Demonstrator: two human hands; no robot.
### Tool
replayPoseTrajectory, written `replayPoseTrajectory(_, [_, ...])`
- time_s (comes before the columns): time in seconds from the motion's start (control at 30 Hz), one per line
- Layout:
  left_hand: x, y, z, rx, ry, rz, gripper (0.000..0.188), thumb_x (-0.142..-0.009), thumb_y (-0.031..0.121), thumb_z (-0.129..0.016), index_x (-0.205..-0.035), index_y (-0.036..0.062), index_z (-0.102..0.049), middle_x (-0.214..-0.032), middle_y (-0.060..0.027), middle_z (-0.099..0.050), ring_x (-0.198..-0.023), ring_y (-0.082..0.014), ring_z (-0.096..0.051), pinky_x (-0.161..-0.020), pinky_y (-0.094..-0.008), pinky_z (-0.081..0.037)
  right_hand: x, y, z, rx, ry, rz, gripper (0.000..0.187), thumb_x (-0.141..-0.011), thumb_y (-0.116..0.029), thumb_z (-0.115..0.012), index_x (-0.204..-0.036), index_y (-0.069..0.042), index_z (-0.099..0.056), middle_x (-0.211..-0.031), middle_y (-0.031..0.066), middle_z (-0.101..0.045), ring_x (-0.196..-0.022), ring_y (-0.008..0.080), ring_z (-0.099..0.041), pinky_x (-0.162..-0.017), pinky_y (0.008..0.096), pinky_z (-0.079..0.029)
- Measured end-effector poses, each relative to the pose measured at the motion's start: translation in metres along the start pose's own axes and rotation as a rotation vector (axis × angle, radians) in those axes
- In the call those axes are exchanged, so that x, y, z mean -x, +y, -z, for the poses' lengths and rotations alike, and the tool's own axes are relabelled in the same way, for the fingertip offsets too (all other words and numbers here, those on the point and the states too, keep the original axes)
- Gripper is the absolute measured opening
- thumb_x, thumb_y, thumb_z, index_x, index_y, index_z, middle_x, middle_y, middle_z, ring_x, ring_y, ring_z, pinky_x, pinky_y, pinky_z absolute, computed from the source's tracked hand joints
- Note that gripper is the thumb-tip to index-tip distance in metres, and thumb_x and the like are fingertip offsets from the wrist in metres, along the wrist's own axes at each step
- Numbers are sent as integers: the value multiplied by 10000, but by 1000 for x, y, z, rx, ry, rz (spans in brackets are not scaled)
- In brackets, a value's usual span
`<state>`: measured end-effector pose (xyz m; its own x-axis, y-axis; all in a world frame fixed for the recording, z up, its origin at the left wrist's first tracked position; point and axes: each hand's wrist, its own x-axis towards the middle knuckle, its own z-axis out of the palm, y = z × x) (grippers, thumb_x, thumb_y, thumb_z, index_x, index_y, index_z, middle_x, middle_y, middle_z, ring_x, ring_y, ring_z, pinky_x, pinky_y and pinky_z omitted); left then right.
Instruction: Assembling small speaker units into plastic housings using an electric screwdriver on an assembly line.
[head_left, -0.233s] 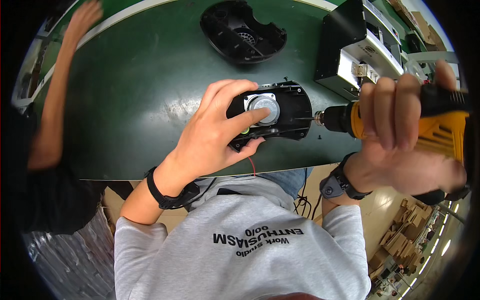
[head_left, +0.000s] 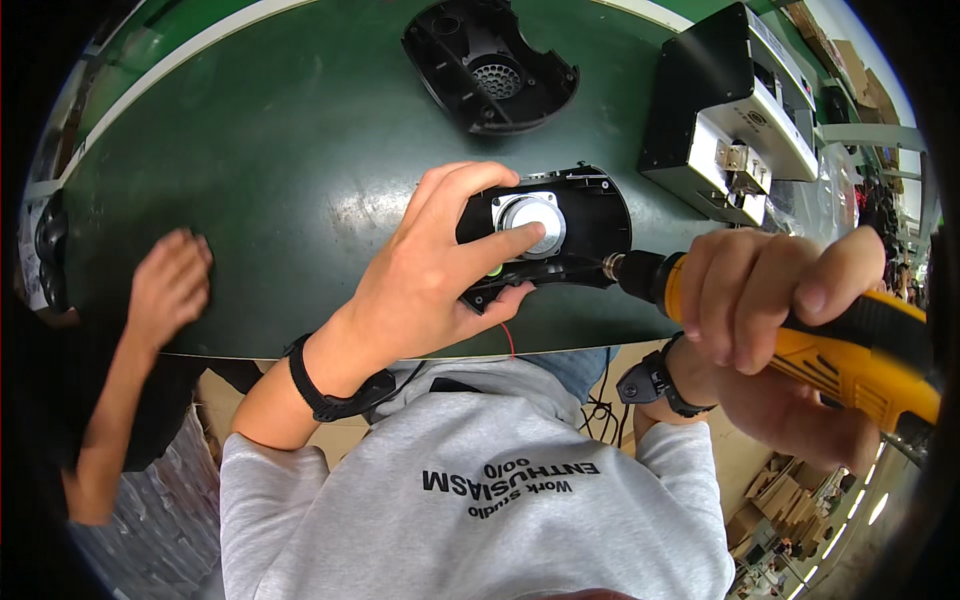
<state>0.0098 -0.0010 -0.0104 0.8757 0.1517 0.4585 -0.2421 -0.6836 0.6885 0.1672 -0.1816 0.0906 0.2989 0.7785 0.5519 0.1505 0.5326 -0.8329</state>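
My left hand (head_left: 415,250) grips a black plastic housing half (head_left: 595,220) lying on the table near its front edge. The index finger rests on the round silver magnet of a speaker (head_left: 545,215) seated inside it, and the thumb holds the near edge. A red wire (head_left: 510,338) hangs from the near side. My right hand (head_left: 770,300) is wrapped round a yellow and black power screwdriver (head_left: 850,370), held sideways and tilted. Its chuck is by the housing's near right corner; whether the bit touches a screw there cannot be made out.
Another black housing half (head_left: 490,75) with a round grille lies at the far side of the green table (head_left: 270,220). A black and silver machine (head_left: 720,120) stands at the far right. On the left, a co-worker's hand (head_left: 172,285) is over the table.
The screwdriver has moved nearer to me and slightly left, from the housing's right edge to its near right corner. A co-worker's hand has come down from the far left toward the near side.
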Motion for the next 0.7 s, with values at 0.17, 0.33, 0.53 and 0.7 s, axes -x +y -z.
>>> replayPoseTrajectory(0.17, [-9, -4, 6, 2, -8, 3, 566, -583, 98, -913, -1131, 119, -772, -1307, -167, -554, -1178, -362, -566, -989, -461, -490, -8, 9, -3, -37, 77, -46, 605, -940, -661, -616, -1134, -115, -443, -735, -27, -562, -578, 103, -560, -531, 250, -448])
replayPoseTrajectory(0.33, [5, 6, 6, 4, -1, -3, 578, -577, 99, -915, -1136, 111, -769, -1302, -171, -549, -1149, -361, -575, -977, -465, -492, 6, 5, -15, -24, 81, -24, 584, -944, -656, -610, -1126, -125, -449, -736, -30, -565, -577, 103, -565, -528, 251, -451])
replayPoseTrajectory(0.53, [5, 6, 6, 10, 5, -10, 586, -571, 95, -916, -1138, 104, -766, -1291, -177, -557, -1147, -362, -574, -971, -470, -495, 1, 1, -24, 36, 109, -19, 562, -937, -656, -614, -1105, -139, -471, -701, -36, -572, -554, 106, -574, -526, 257, -457])
replayPoseTrajectory(0.7, [5, 5, 6, 14, 1, -13, 594, -563, 89, -917, -1137, 99, -766, -1288, -179, -561, -1146, -366, -574, -969, -472, -495, 3, 0, -19, 32, 71, 13, 570, -928, -663, -615, -1109, -139, -484, -697, -36, -571, -561, 105, -588, -523, 253, -463])
